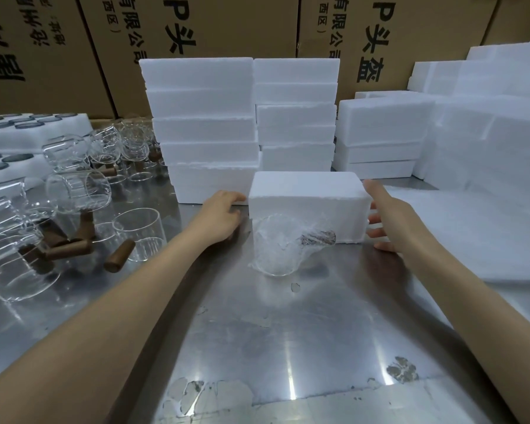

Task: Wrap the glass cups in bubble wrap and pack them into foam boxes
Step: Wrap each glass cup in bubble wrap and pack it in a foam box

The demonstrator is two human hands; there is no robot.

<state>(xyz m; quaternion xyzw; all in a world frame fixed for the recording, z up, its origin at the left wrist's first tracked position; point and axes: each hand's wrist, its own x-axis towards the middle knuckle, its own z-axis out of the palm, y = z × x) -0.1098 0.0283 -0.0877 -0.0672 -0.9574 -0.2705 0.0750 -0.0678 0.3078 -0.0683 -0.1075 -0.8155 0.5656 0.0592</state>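
Left hand (pixel 222 217) first: your fingers lie loosely curled against the left end of the closed foam box (pixel 308 206), with nothing clasped in them, while your right hand (pixel 392 223) is spread and relaxed just beside the box's right end, fingers straight. Neither hand has hold of the box yet, so the step looks like taking it up from both ends to open it.

Mind what sits in front. The bubble-wrapped glass cup (pixel 277 247) stands upright on the steel desk (pixel 288 347), touching or nearly touching the box's near face, its wrapped wooden handle (pixel 317 237) pointing right across that face. Press both palms flat on the box ends and lift straight up before drawing it toward you; dragging it forward would likely tip the cup (foam crumbles at the edges, so squeeze gently).

Set the box down nearer the front edge of the desk, to the cup's right, where there is bare steel, then part lid from base. Keep your left elbow in: the unwrapped glass cups (pixel 138 234) crowd the left side of the desk, some lying on their sides, and a stray forearm could roll them. The stacked foam boxes (pixel 208 130) stand just behind, along the far edge, so don't push back either.
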